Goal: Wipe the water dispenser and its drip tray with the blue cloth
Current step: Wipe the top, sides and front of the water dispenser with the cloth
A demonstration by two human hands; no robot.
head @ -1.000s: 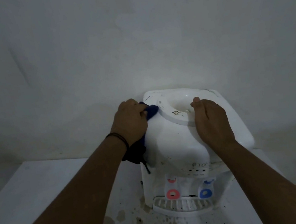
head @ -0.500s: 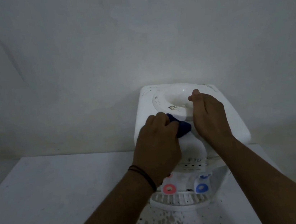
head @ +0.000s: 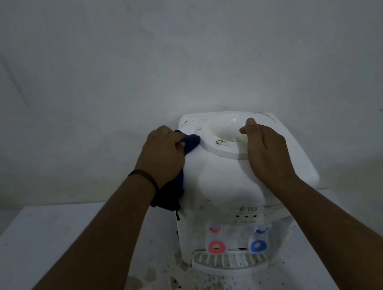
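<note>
Your left hand [head: 163,157] grips the blue cloth [head: 191,142] against the water dispenser [head: 222,179] top's left edge; your right hand [head: 268,151] rests flat, fingers straight, on its right. The drip tray [head: 228,263] sits below on the desk [head: 39,237].

The left hand [head: 162,153] grips the blue cloth [head: 191,143] against the dispenser's [head: 225,184] top left edge. The right hand [head: 268,151] rests flat on its top right. The drip tray [head: 228,263] sits at the dispenser's base, on the stained table [head: 51,236].

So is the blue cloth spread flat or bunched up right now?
Bunched up. The left hand grips the blue cloth in a wad against the dispenser's upper left edge, and the rest hangs below the wrist.
</note>
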